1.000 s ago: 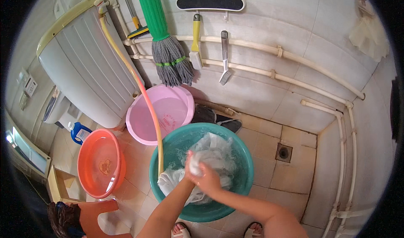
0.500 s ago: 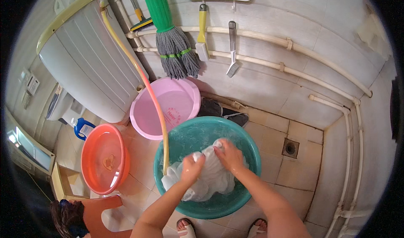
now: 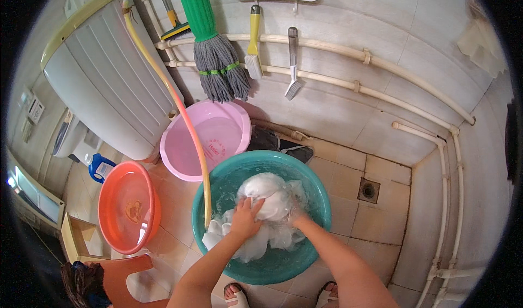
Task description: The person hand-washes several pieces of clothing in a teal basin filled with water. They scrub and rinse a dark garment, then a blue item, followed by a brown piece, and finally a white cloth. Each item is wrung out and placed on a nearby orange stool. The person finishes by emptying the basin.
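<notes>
A teal basin [image 3: 199,210] of water stands on the floor between my feet and the wall. Bunched white cloth [image 3: 265,187] lies in it, partly under water, with a rounded bulge rising above the surface. My left hand [image 3: 246,219] rests on the cloth, its fingers spread and stretched out. On the far right side of the cloth, my right hand [image 3: 297,214] dips into the water; its fingers are hidden by splash and fabric. A yellow-orange hose [image 3: 188,120] runs from a wall tap down into the basin's left side.
Left of the teal basin stand an orange basin [image 3: 103,215] with water and a pink basin [image 3: 169,144]. A blue bottle [image 3: 99,167] is behind the orange one. A mop [image 3: 218,62] and brushes hang on the wall. A floor drain [image 3: 369,191] lies to the right.
Both hands have lowered from holding the cloth up between them. The cloth has dropped into the water and bulges toward the far side. My left hand's fingers have opened out.
</notes>
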{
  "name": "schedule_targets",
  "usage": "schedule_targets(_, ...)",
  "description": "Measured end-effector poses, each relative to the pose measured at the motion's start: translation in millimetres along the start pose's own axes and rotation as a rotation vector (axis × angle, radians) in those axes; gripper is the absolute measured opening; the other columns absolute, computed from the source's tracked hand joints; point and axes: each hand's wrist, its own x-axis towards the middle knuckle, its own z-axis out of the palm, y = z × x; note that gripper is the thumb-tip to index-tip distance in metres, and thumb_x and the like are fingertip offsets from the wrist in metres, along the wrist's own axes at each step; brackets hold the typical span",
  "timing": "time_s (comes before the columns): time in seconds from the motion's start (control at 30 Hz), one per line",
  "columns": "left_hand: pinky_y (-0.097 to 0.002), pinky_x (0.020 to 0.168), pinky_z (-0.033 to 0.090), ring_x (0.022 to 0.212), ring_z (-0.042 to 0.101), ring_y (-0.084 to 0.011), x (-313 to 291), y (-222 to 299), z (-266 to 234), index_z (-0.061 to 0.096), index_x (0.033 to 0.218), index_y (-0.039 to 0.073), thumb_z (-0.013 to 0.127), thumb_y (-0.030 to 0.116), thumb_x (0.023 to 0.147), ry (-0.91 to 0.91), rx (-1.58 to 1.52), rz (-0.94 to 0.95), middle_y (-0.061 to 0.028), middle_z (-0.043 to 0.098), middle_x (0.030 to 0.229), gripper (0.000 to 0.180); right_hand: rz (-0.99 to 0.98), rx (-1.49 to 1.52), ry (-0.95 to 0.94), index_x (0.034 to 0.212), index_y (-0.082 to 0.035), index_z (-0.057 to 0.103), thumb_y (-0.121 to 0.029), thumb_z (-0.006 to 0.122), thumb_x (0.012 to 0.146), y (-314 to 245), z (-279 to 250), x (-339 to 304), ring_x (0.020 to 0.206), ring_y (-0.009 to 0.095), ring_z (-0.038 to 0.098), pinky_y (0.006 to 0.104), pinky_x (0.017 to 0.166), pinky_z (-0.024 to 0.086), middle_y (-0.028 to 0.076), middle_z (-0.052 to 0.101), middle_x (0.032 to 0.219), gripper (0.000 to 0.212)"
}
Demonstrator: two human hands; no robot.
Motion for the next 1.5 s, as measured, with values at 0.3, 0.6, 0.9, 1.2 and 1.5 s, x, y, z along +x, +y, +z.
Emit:
schedule_targets(0.3, -0.0327, 0.074, 0.048, 0.093, 0.058, -0.0215, 37, 23, -1, 0.045, 0.126, 0.006, 0.056, 0.034, 0.084, 0.093, -2.035, -0.768, -0.012, 0.054, 0.118, 0.052, -0.405, 0.185, 0.293, 0.126, -0.007, 0.039, -0.013, 0.067, 0.067, -99, 19, -56, 0.112, 0.035, 0.044, 0.0401, 0.095, 0.036, 0.019, 0.046, 0.117, 0.066)
schedule_targets(0.6, -0.0322, 0.072, 0.048, 0.094, 0.057, -0.019, 17, 20, 32, 0.049, 0.12, 0.004, 0.058, 0.037, 0.083, -0.04, -1.954, -0.639, -0.0139, 0.056, 0.114, 0.051, -0.887, -0.079, 0.348, 0.086, -0.013, 0.056, -0.023, 0.063, 0.076, -104, 24, -44, 0.072, 0.026, 0.059, 0.0343, 0.059, 0.047, 0.007, 0.056, 0.081, 0.016)
schedule_targets(0.9, -0.0389, 0.082, 0.046, 0.101, 0.055, -0.0337, 19, -24, -56, 0.063, 0.088, -0.006, 0.069, 0.039, 0.073, 0.012, -0.455, -0.37, -0.0233, 0.06, 0.098, 0.047, -0.35, -0.674, 0.54, 0.102, -0.011, 0.059, -0.03, 0.065, 0.075, -78, -61, -9, 0.112, 0.039, 0.041, 0.0512, 0.087, 0.038, 0.018, 0.036, 0.129, 0.034)
schedule_targets(1.2, -0.0448, 0.093, 0.04, 0.117, 0.043, -0.0401, -4, -36, -18, 0.026, 0.136, 0.007, 0.08, 0.046, 0.05, -0.416, 0.09, -0.107, -0.0275, 0.037, 0.131, 0.109, -0.308, -0.796, -0.062, 0.138, -0.021, 0.028, -0.046, 0.078, 0.054, -75, 11, -42, 0.133, 0.044, 0.007, 0.0648, 0.099, 0.015, 0.017, 0.008, 0.146, 0.101)
schedule_targets(1.5, -0.0407, 0.087, 0.044, 0.101, 0.054, -0.0351, 18, -33, 8, 0.067, 0.088, 0.002, 0.068, 0.053, 0.064, -0.493, -0.262, -0.198, -0.0209, 0.058, 0.106, 0.056, -0.333, -0.771, -0.351, 0.132, -0.015, 0.036, -0.027, 0.07, 0.069, -12, 37, 47, 0.127, 0.032, 0.025, 0.0416, 0.101, 0.029, 0.015, 0.029, 0.137, 0.072)
